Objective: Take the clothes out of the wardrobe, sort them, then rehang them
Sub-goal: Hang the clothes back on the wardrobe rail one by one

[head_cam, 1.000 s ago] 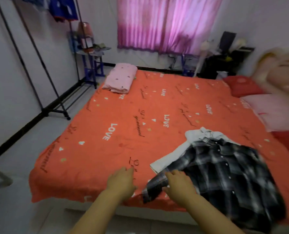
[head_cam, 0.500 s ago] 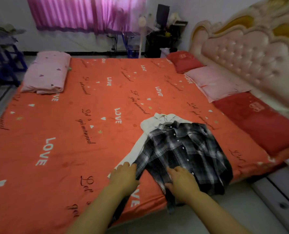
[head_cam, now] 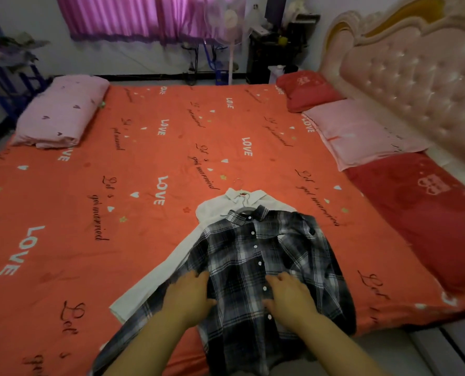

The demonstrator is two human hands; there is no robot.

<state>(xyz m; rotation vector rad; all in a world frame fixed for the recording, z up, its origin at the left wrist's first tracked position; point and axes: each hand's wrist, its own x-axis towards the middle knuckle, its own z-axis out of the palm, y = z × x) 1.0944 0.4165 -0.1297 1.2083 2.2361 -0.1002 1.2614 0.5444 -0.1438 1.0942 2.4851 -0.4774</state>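
Observation:
A dark plaid shirt (head_cam: 255, 256) lies front-up on the orange bed sheet (head_cam: 117, 213), near the bed's front edge, its lower hem hanging over the edge. Under it lies a white shirt (head_cam: 212, 207), with collar and left sleeve showing. A wire hanger (head_cam: 241, 198) sticks out at the collars. My left hand (head_cam: 189, 294) rests flat on the plaid shirt's left side. My right hand (head_cam: 289, 295) rests flat on it just right of the button row. Both hands have their fingers spread and grip nothing.
A folded pink blanket (head_cam: 60, 112) lies at the bed's far left corner. Red and pink pillows (head_cam: 361, 131) line the right side by the tufted headboard (head_cam: 416, 77). A fan (head_cam: 230, 25) and purple curtain (head_cam: 133, 17) stand behind the bed.
The view swung right, away from the clothes rack, toward the headboard. Both hands moved up from the plaid shirt's sleeve and hem onto its body, and the shirt now lies flatter.

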